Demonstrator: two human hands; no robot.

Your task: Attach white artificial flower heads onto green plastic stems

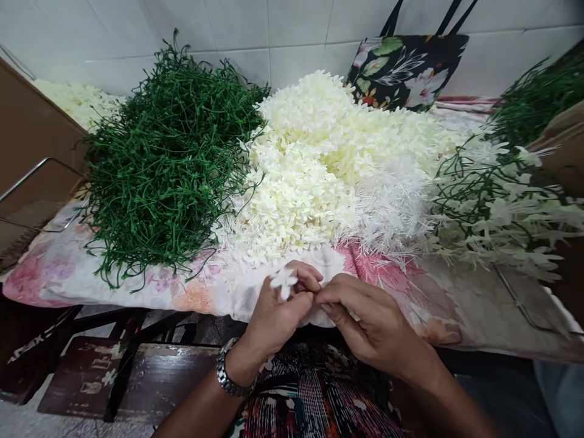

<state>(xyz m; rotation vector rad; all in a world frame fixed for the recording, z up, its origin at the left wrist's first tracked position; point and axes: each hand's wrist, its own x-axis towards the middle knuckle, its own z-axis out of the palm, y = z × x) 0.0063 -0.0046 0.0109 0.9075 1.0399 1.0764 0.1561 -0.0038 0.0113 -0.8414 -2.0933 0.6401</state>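
Floral-clothed tabletop stretches beyond your left fingers, holding a white petalled flower, and right fingers, pinched together, contents unclear, in seemingly delicate work.

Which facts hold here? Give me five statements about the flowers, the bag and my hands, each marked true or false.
1. The watch is on your left wrist. True.
2. The large green heap lies right of the pale yellow flowers. False: it lies to their left.
3. A small white flower is in your left hand. True.
4. The floral bag is on your lap. False: it is beyond the pale yellow flowers, by the tiled wall.
5. Your right hand wears a glove. False: it is bare.
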